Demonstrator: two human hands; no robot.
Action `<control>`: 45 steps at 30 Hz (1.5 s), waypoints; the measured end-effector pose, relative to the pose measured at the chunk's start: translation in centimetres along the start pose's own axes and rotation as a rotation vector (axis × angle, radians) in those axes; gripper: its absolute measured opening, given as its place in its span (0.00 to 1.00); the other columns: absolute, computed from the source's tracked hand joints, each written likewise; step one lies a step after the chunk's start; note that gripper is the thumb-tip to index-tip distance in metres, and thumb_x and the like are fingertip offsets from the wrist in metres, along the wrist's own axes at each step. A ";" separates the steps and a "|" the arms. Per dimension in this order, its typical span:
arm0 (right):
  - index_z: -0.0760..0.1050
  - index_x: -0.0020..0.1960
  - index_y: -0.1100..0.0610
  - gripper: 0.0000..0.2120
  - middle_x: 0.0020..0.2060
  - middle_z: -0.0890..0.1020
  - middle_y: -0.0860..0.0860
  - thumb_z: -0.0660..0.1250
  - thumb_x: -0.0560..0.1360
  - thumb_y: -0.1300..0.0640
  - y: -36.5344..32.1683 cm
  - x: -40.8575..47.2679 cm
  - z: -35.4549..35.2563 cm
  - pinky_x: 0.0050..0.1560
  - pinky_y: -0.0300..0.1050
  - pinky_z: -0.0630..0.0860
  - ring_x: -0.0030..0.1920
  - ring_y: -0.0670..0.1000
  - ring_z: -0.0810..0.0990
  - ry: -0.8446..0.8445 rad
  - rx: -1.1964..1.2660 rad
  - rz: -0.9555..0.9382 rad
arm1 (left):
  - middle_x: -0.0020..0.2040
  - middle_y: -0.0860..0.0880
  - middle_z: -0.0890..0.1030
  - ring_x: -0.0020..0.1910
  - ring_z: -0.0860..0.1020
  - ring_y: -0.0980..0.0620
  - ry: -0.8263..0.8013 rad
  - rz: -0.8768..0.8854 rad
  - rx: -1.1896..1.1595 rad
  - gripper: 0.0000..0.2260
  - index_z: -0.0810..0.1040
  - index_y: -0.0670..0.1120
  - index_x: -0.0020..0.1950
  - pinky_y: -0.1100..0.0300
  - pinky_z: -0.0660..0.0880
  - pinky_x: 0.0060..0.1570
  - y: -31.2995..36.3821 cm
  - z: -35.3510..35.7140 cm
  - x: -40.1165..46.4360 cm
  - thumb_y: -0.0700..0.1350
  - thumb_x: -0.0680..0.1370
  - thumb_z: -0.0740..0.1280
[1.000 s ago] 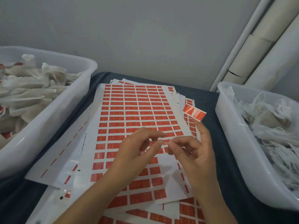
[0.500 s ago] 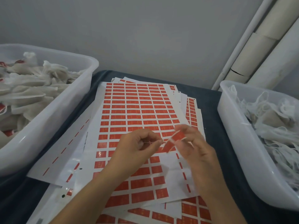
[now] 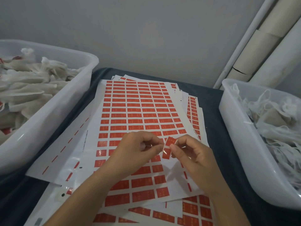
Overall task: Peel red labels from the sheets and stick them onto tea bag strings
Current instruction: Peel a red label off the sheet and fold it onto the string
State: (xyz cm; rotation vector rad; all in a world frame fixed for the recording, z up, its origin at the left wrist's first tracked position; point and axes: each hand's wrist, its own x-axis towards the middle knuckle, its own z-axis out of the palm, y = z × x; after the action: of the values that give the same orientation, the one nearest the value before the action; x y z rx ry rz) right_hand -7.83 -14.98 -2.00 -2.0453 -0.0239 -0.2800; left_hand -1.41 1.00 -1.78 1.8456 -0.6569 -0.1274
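1. Right now my right hand (image 3: 192, 154) pinches a peeled red label (image 3: 169, 146) between thumb and fingertips; it's off the sheet, folded partway, lower half hanging glossy.
2. My left hand (image 3: 138, 147) is closed in a narrow pinch right beside the label. I judge it's holding the tea bag string taut, but the string is too thin to see for sure.
3. The label sheet (image 3: 138, 111) lies flat on the tabletop (image 3: 215, 115) under both hands, on top of a loose stack; its near right part is already stripped.
4. Step in hand, as I read it: fold the label shut over the string.
5. To do it well: keep the string on the fold line, centred across the label.
6. Line up both halves' edges before pressing; adhesive likely won't forgive a re-do.
7. Press from the fold outward so no sticky edge is left showing.
8. Left bin (image 3: 48, 121) holds bags with red tags showing, right bin (image 3: 241, 144) bags with loose strings; finished one probably goes left.
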 end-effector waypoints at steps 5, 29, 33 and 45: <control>0.72 0.40 0.45 0.05 0.46 0.78 0.30 0.62 0.68 0.45 0.0 0.0 0.2 0.45 0.20 0.68 0.49 0.35 0.77 0.022 -0.084 -0.024 | 0.32 0.70 0.77 0.40 0.76 0.70 -0.044 -0.025 -0.027 0.13 0.76 0.61 0.35 0.79 0.69 0.35 -0.1 0.0 0.1 0.43 0.73 0.69; 0.72 0.40 0.39 0.04 0.39 0.79 0.32 0.64 0.66 0.43 -0.2 0.1 0.0 0.45 0.21 0.69 0.49 0.34 0.77 0.085 -0.134 -0.048 | 0.35 0.66 0.78 0.40 0.76 0.67 -0.002 -0.028 -0.024 0.11 0.76 0.60 0.36 0.79 0.70 0.35 0.2 0.3 0.1 0.44 0.73 0.69; 0.75 0.44 0.38 0.08 0.43 0.77 0.25 0.64 0.66 0.42 -0.6 0.3 0.2 0.45 0.22 0.71 0.51 0.34 0.77 0.167 -0.046 -0.039 | 0.36 0.64 0.79 0.40 0.77 0.67 0.054 -0.075 -0.072 0.10 0.77 0.57 0.35 0.79 0.70 0.33 0.4 0.4 0.1 0.44 0.73 0.69; 0.77 0.44 0.43 0.12 0.41 0.81 0.31 0.66 0.62 0.44 -1.1 0.3 0.4 0.36 0.23 0.72 0.42 0.37 0.80 0.075 0.158 0.153 | 0.28 0.56 0.78 0.30 0.75 0.61 0.044 -0.286 -0.324 0.09 0.80 0.51 0.31 0.73 0.73 0.30 0.5 -0.1 0.2 0.48 0.71 0.70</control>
State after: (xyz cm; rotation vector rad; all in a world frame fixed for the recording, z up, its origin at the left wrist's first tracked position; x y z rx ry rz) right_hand -7.65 -14.15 -1.14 -1.8666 0.1522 -0.2509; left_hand -1.38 0.87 -1.23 1.6122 -0.3158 -0.3587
